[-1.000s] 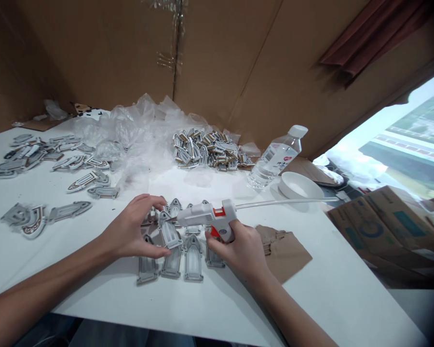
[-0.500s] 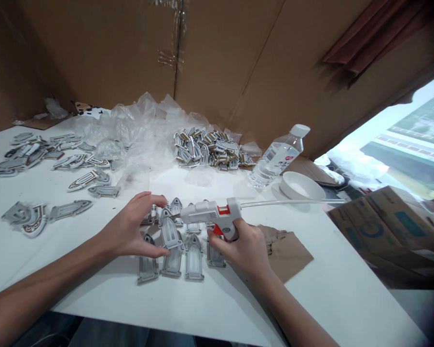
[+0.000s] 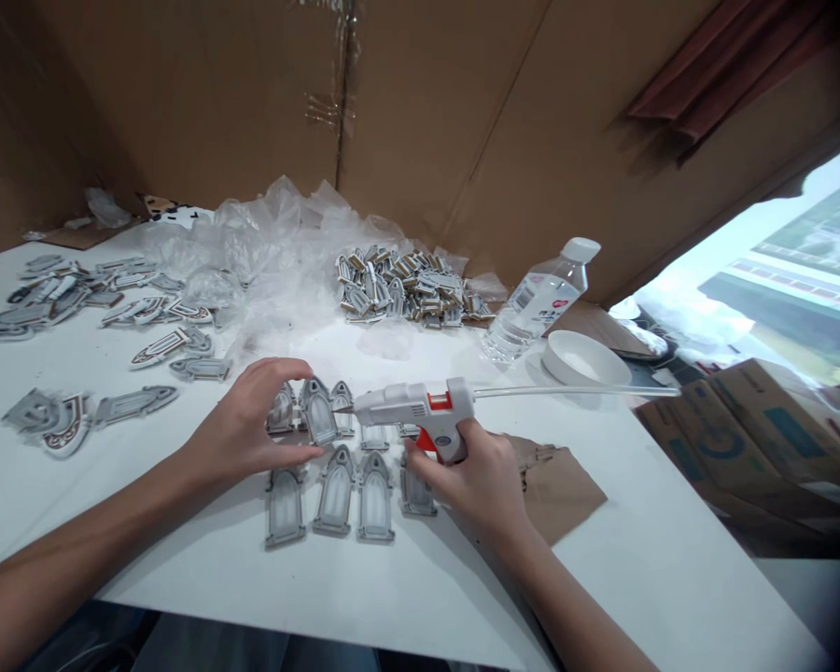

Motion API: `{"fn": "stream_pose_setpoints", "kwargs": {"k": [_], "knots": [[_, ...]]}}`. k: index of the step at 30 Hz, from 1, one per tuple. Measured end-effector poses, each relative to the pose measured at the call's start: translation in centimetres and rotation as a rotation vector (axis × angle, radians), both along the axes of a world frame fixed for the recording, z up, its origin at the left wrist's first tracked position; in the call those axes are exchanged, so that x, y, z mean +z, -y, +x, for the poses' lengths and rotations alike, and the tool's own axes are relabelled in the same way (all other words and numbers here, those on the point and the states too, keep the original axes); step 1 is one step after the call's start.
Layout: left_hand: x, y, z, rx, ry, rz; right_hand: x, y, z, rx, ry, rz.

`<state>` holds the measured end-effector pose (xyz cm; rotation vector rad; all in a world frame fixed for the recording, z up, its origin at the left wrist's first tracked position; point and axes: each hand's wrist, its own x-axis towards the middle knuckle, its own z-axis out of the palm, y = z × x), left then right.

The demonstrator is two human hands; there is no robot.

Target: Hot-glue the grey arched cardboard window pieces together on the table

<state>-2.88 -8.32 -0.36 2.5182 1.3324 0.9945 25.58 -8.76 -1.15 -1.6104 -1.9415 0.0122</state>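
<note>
My left hand (image 3: 256, 415) holds a grey arched piece (image 3: 320, 411) between thumb and fingers, over the rows of similar pieces. In my right hand (image 3: 480, 471) is a white glue gun (image 3: 410, 408) with a red trigger, a clear glue stick (image 3: 567, 391) running out of its back. Its nozzle points left, close to the right side of the held piece; whether they touch I cannot tell. Below lie several arched pieces, among them one at the front left (image 3: 285, 509) and one in the front middle (image 3: 376, 499).
Behind are a heap of small pieces (image 3: 413, 285), crumpled plastic bags (image 3: 266, 252), a water bottle (image 3: 539, 299) and a white bowl (image 3: 584, 359). More pieces (image 3: 49, 299) lie at left. Torn cardboard (image 3: 560, 490) is beside my right hand; cartons (image 3: 763, 439) stand at right.
My left hand has moved the held piece up and slightly left, uncovering a piece in the front row. The glue gun has shifted slightly right and up.
</note>
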Motion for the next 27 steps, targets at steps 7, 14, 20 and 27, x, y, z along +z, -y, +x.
{"fn": "stream_pose_setpoints", "kwargs": {"k": [7, 14, 20, 27], "knots": [[0.23, -0.08, -0.41, 0.011, -0.015, 0.024, 0.12, 0.15, 0.05, 0.016, 0.008, -0.004], [0.11, -0.26, -0.34, -0.02, 0.007, 0.099, 0.04, 0.19, -0.08, 0.065, 0.046, 0.018], [0.07, -0.39, -0.2, -0.059, -0.008, 0.157, -0.14, 0.19, -0.08, 0.098, 0.043, 0.06], [-0.15, -0.17, -0.41, -0.08, -0.031, 0.184, -0.27, 0.1, -0.13, 0.077, 0.075, 0.031]]}}
